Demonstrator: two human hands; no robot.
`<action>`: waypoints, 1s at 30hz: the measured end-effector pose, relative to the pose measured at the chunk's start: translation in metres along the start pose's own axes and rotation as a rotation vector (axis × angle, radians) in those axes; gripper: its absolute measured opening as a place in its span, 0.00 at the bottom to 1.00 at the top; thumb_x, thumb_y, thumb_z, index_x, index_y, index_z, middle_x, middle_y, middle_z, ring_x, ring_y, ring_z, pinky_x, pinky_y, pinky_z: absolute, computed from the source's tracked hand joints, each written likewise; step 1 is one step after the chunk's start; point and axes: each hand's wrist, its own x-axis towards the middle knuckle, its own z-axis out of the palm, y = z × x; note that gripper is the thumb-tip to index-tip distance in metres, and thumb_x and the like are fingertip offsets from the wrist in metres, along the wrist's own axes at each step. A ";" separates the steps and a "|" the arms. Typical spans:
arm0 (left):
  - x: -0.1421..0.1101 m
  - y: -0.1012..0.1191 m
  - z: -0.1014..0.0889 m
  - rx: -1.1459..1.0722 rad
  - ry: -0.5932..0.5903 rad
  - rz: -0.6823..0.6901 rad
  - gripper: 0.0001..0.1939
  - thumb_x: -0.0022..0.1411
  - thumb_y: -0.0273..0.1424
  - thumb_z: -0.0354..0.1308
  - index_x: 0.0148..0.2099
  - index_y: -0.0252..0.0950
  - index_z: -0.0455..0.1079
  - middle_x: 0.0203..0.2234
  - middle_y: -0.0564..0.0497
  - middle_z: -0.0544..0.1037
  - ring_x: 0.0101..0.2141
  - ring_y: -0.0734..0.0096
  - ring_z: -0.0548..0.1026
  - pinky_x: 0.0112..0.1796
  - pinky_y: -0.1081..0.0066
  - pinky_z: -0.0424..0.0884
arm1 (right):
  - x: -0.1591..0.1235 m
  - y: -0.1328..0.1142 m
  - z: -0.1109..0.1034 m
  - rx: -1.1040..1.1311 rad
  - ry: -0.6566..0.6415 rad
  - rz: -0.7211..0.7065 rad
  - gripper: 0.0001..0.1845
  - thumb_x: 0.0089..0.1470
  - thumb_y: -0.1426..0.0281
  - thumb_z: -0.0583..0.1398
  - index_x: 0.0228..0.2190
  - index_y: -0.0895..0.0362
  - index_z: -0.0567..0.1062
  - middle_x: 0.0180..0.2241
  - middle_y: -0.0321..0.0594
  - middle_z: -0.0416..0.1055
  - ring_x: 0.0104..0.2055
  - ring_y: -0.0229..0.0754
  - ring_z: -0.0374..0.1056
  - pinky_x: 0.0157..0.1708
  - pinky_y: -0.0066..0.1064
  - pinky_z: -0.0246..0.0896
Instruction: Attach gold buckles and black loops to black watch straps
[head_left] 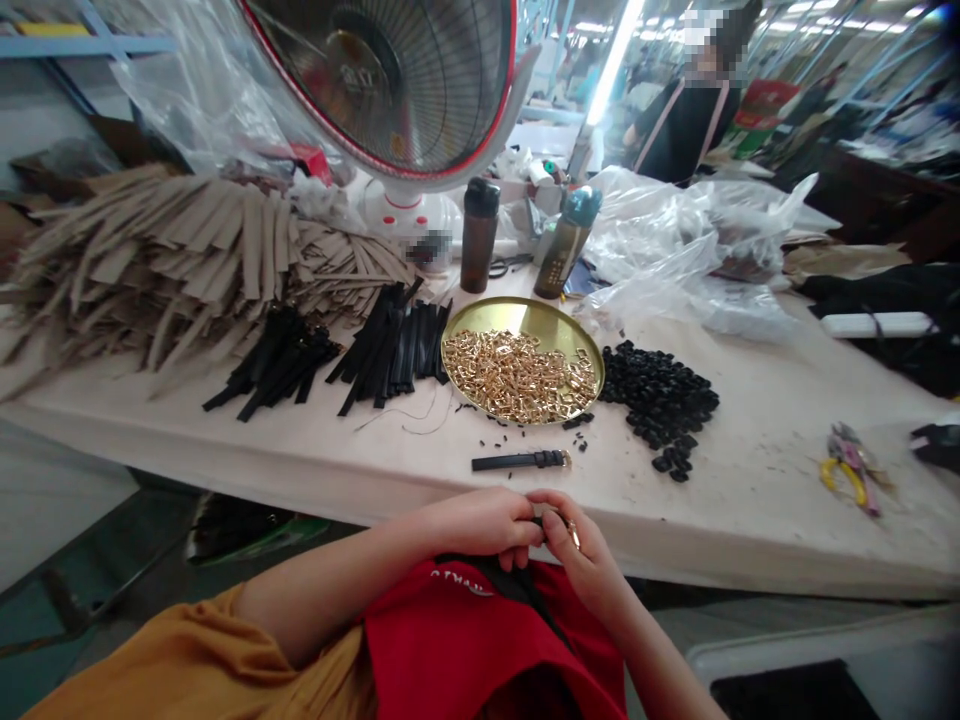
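Close together at the table's front edge, both my hands are closed on a thin black strap (540, 600) that hangs over the red apron (442, 640). My left hand (491, 525) grips it with curled fingers. My right hand (581, 555) pinches it beside a gold buckle (574, 535); the fingers hide most of the join. Just beyond lies a finished-looking black strap (517, 461) with loops and a gold buckle. Behind that, a round gold tray (559, 318) holds a heap of gold buckles (517, 375). A pile of small black loops (660, 400) sits to its right.
Black straps (405, 345) lie in bundles left of the tray, before a big heap of beige strips (172, 240). Two bottles (480, 235) and a round fan-shaped heater (390, 80) stand behind. Pliers (851, 470) lie at right. Someone in dark clothes (682, 125) is in the background.
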 end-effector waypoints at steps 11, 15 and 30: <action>0.030 -0.002 -0.033 0.427 0.253 0.017 0.15 0.58 0.32 0.44 0.26 0.34 0.69 0.20 0.52 0.74 0.21 0.74 0.69 0.22 0.77 0.59 | 0.047 0.018 -0.012 -0.290 0.247 -0.121 0.18 0.56 0.60 0.45 0.41 0.56 0.65 0.26 0.40 0.68 0.26 0.40 0.65 0.26 0.30 0.60; 0.054 -0.012 -0.046 0.634 0.464 -0.035 0.17 0.57 0.41 0.48 0.32 0.35 0.71 0.26 0.48 0.75 0.27 0.66 0.72 0.24 0.73 0.61 | 0.075 0.028 -0.030 -0.633 0.304 -0.059 0.21 0.56 0.58 0.43 0.39 0.57 0.67 0.27 0.42 0.70 0.27 0.44 0.67 0.25 0.34 0.60; 0.027 -0.082 -0.184 0.510 1.140 -0.488 0.06 0.52 0.31 0.52 0.32 0.33 0.65 0.28 0.45 0.74 0.33 0.62 0.72 0.33 0.69 0.64 | 0.073 0.085 -0.046 -0.799 0.544 -0.279 0.20 0.53 0.56 0.49 0.34 0.59 0.70 0.32 0.47 0.72 0.29 0.46 0.68 0.30 0.34 0.61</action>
